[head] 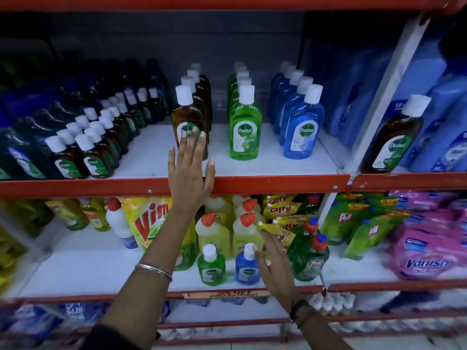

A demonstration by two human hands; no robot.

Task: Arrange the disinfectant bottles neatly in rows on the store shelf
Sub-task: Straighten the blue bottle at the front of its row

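On the upper shelf [278,184] stand three rows of disinfectant bottles with white caps: brown [188,114], green [245,127] and blue [303,130]. My left hand [190,170] is flat and open, its fingertips touching the label of the front brown bottle. On the lower shelf a small green bottle [211,267] and a small blue bottle [247,267] stand side by side. My right hand [274,263] is open just right of the small blue bottle, fingers near its cap. Another brown bottle [394,140] stands alone in the right bay.
Small brown bottles [86,152] fill the upper shelf's left side in rows. Blue refill pouches [429,109] fill the right bay. Yellow cleaner bottles [214,231], a Vim pouch [149,221], green Pril bottles [309,258] and pink Vanish pouches [427,256] crowd the lower shelf.
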